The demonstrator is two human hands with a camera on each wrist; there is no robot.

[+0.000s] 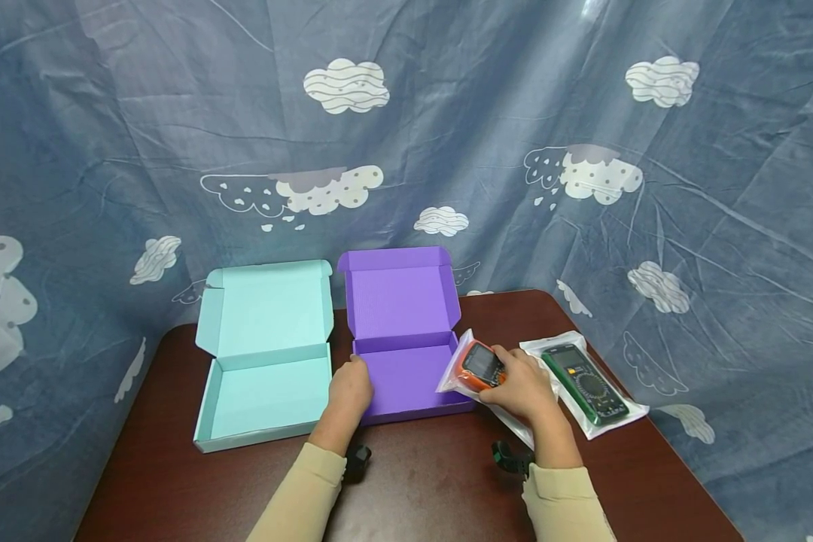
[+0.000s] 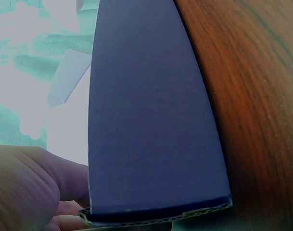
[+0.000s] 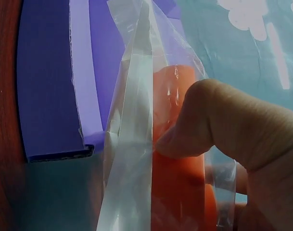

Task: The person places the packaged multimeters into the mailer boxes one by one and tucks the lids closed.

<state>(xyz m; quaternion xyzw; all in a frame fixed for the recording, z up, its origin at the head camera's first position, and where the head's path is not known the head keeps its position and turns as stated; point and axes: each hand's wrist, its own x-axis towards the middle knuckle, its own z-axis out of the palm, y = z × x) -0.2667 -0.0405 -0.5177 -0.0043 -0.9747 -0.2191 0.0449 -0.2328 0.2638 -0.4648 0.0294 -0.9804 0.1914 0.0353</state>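
An open purple box [image 1: 409, 376] stands mid-table, its lid raised at the back. My left hand [image 1: 351, 388] grips the box's left side wall near the front; the left wrist view shows the thumb [image 2: 69, 180] on one side of the cardboard, with the fingertips partly hidden. With my right hand [image 1: 525, 384] I hold an orange multimeter [image 1: 477, 365] in a clear plastic bag, tilted over the purple box's right edge. In the right wrist view the thumb presses the orange casing [image 3: 177, 192] through the plastic.
An open mint-green box [image 1: 271, 395] stands left of the purple one. A green multimeter [image 1: 586, 384] in a clear bag lies to the right. White plastic [image 1: 518, 427] shows under my right hand. A cloud-patterned curtain [image 1: 406, 128] hangs behind the brown table [image 1: 433, 482].
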